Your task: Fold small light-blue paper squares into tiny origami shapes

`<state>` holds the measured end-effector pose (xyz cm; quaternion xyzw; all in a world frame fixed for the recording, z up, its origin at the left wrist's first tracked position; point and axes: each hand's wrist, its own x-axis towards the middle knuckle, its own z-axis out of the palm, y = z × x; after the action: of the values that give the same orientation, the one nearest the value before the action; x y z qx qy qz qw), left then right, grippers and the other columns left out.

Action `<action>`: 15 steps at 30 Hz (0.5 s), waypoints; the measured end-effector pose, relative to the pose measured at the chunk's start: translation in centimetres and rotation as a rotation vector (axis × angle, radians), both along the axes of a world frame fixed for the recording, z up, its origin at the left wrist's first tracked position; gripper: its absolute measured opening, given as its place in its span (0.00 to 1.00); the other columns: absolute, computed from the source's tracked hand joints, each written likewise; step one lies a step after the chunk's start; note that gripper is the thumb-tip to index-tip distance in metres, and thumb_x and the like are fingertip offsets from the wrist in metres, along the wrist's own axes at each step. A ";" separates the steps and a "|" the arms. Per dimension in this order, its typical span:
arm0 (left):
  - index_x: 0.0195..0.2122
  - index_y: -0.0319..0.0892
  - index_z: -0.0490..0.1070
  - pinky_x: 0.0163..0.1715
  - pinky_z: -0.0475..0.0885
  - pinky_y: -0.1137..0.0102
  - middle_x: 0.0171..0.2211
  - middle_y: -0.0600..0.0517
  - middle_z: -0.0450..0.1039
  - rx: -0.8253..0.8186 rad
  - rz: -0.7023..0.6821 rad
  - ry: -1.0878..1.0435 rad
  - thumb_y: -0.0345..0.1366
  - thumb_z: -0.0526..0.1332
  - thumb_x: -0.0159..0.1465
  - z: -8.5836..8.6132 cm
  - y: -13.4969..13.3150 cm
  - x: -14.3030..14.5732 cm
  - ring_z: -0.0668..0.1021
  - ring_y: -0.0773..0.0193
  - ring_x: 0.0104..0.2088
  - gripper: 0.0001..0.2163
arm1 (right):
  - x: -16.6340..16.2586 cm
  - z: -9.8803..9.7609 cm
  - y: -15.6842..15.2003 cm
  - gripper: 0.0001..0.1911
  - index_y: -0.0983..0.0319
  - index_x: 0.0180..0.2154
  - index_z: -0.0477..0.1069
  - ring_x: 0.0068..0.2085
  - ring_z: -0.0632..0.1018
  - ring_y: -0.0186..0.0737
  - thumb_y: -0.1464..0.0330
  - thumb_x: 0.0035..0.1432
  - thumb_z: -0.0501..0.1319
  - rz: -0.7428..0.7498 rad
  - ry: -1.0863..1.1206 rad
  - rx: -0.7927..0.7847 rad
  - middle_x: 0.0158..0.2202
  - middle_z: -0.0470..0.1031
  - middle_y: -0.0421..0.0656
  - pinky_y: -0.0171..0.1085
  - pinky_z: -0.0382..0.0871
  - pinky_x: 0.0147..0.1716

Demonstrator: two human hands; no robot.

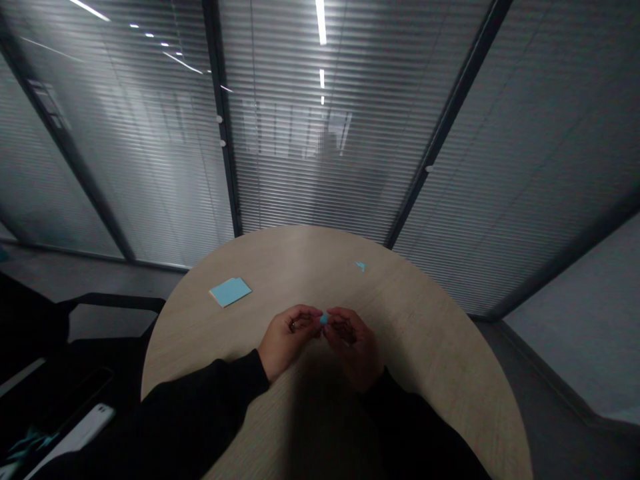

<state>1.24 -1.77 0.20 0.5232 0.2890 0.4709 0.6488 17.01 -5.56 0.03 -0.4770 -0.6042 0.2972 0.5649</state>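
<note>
A small piece of blue paper is pinched between the fingertips of both hands, just above the middle of the round wooden table. My left hand grips it from the left with thumb and fingers closed. From the other side, my right hand holds it the same way. The fingers cover most of the paper, so its folds cannot be made out. A stack of blue paper sheets lies to the left of my hands. Farther back on the right rests a small folded blue paper shape.
The round table stands close to a glass wall with blinds. A black chair is at the left, with a white phone-like object and some bluish pieces near it. Grey floor shows on both sides.
</note>
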 end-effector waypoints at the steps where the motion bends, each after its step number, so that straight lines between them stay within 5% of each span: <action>1: 0.39 0.37 0.74 0.36 0.70 0.70 0.29 0.50 0.77 0.003 -0.001 0.002 0.38 0.70 0.54 0.0 0.0 0.0 0.77 0.66 0.31 0.14 | 0.0 0.0 0.0 0.12 0.59 0.43 0.70 0.33 0.81 0.39 0.63 0.56 0.63 -0.003 -0.011 0.006 0.34 0.78 0.43 0.36 0.76 0.34; 15: 0.39 0.38 0.75 0.39 0.71 0.70 0.30 0.50 0.78 0.009 0.015 0.012 0.37 0.71 0.53 0.0 0.0 -0.1 0.78 0.66 0.33 0.13 | -0.2 0.2 -0.1 0.09 0.61 0.38 0.73 0.33 0.82 0.42 0.63 0.56 0.63 -0.036 -0.041 -0.033 0.33 0.80 0.45 0.38 0.77 0.33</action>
<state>1.10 -1.76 0.17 0.5267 0.2949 0.4738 0.6412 16.82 -5.61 0.22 -0.5031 -0.6021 0.2869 0.5496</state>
